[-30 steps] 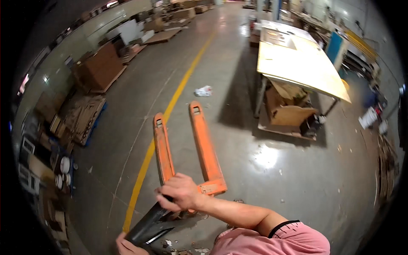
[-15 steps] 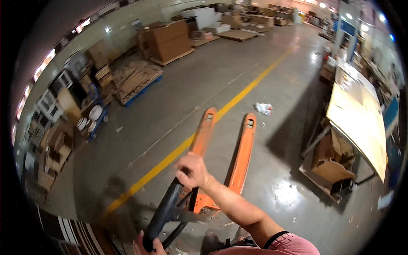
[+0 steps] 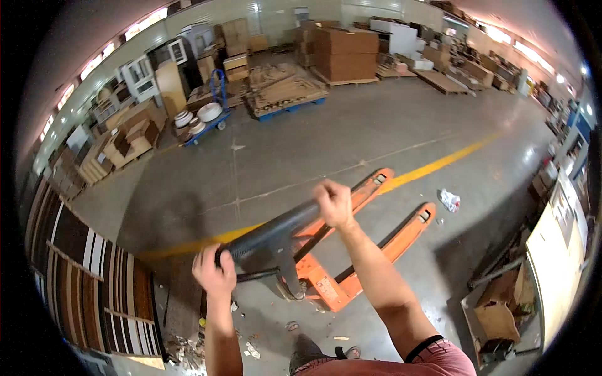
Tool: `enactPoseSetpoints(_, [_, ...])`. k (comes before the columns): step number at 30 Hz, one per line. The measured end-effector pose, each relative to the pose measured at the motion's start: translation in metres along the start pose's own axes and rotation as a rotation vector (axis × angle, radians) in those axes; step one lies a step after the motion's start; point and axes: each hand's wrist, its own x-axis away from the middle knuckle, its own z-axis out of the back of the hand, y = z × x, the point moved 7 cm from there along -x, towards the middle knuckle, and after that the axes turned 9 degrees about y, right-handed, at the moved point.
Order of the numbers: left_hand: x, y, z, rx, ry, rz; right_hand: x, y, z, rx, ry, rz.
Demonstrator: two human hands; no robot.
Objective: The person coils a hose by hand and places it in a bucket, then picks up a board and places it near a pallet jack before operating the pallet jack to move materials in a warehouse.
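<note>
An orange pallet jack [image 3: 327, 288] stands on the grey floor in front of me, its two forks pointing away to the far right. Its thick black handle [image 3: 273, 230] slants across the middle of the view. At the handle's near left end, my left hand [image 3: 214, 271] is closed around the grip. Around the far right end is my right hand [image 3: 334, 203], also closed, with that arm stretched forward. Nothing lies on the forks. My feet show just below the jack.
Stacked striped boards [image 3: 106, 276] stand at the left. A blue cart [image 3: 207, 124] with white round containers, a blue pallet [image 3: 291, 108] and a brown box stack [image 3: 346, 55] line the far side. A board-topped table [image 3: 555, 244] stands right. A crumpled white bag [image 3: 449, 200] lies beyond the forks.
The view has swung left. The jack's handle and forks now point more to the right. My left hand has come fully into view, and both hands still hold the handle.
</note>
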Motion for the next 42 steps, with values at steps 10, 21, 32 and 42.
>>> enactPoseSetpoints(10, [-0.100, -0.206, -0.109, 0.009, 0.029, 0.089, -0.106, 0.049, -0.162, 0.121, 0.175, 0.031])
enactPoseSetpoints(21, [-0.210, -0.397, -0.304, 0.018, -0.082, 0.209, -0.279, 0.126, -0.315, 0.195, 0.266, 0.094])
enactPoseSetpoints(32, [-0.340, -0.560, -0.522, 0.007, -0.060, 0.129, -0.503, 0.255, -0.467, 0.130, 0.320, 0.097])
enactPoseSetpoints(42, [-0.463, -0.723, -0.761, 0.098, -0.153, 0.210, -0.694, 0.354, -0.590, 0.248, 0.407, 0.165])
